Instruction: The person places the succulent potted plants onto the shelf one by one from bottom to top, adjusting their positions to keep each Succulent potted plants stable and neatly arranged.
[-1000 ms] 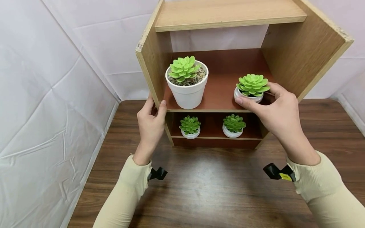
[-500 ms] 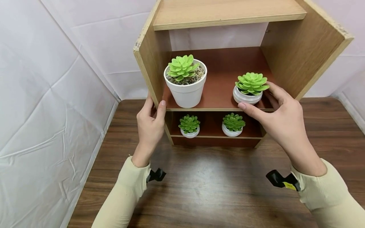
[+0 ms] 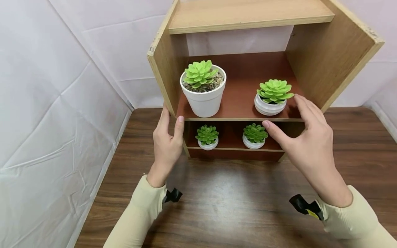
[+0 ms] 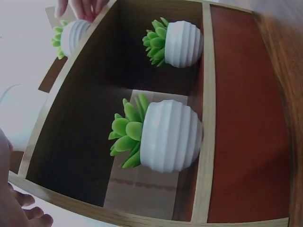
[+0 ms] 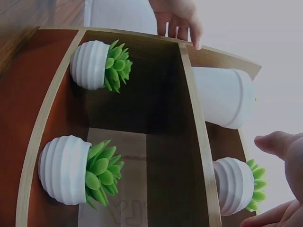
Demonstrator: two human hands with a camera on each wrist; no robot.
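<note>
In the head view my left hand (image 3: 167, 141) is beside the cabinet's left side panel (image 3: 161, 65), thumb in front and fingers along the outer side. It looks loose; contact is hard to judge. My right hand (image 3: 310, 137) is spread, thumb and fingers apart, just right of a small succulent in a ribbed white pot (image 3: 270, 105), holding nothing. That pot stands upright on the upper shelf (image 3: 238, 86). A larger white pot (image 3: 204, 103) with a succulent and pebbles stands on its left. Below, two small potted succulents, a left one (image 3: 207, 136) and a right one (image 3: 255, 134), stand upright.
The wooden cabinet's top board (image 3: 251, 15) overhangs the upper shelf. Its right side panel (image 3: 335, 58) rises close to my right hand. A dark wood table (image 3: 223, 199) lies beneath, with a white sheet (image 3: 46, 120) hanging along the left.
My right hand has let go of the small succulent pot and drawn back towards me and down, thumb coming off the rim. My left hand has slid slightly down the panel. The pots stay put.
</note>
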